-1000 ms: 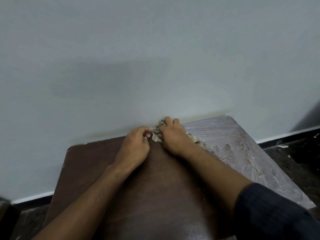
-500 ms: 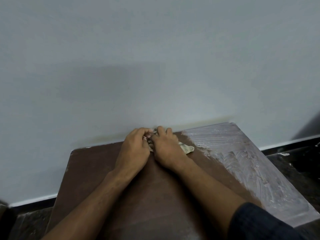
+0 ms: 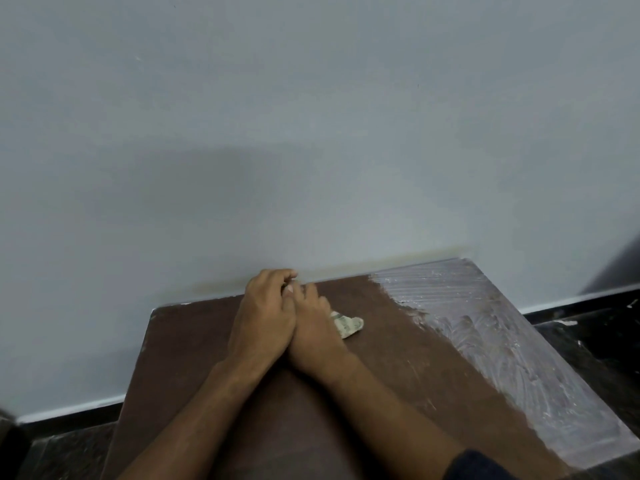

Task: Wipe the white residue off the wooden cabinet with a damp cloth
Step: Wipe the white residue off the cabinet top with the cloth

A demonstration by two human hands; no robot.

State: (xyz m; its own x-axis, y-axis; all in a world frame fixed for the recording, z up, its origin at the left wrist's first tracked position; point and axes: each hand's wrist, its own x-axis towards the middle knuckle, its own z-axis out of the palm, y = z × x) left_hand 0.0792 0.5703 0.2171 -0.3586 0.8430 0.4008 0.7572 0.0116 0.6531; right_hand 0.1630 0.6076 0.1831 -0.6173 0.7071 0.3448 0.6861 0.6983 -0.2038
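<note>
While pressed together, both hands [image 3: 291, 323] curl over cloth [image 3: 348, 326] on cabinet [image 3: 207, 341].

Pale wall [image 3: 311, 116], dark speckled floor [image 3: 595, 341]

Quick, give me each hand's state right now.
Left hand: fingers curled at the wall edge, whether it holds anything cannot be told.
Right hand: presses on the cloth, grip cannot be told.
</note>
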